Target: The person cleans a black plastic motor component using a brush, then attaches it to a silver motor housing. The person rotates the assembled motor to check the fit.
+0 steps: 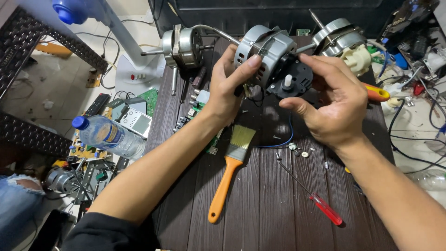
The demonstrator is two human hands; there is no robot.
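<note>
Centrally, left hand, right hand grip motor.

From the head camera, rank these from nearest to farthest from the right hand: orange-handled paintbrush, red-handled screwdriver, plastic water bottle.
Measured from the right hand:
1. Red-handled screwdriver, on the table below that hand; its thin shaft reaches up towards it.
2. Orange-handled paintbrush, mid-table, under the left forearm.
3. Plastic water bottle, lying off the table's left edge.

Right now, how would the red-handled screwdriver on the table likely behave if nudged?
The red-handled screwdriver would probably roll, since its handle and thin shaft look round and it lies loose on the dark slatted table. The grooves between slats may stop it. It looks stiff and light, easy to lift.
</note>
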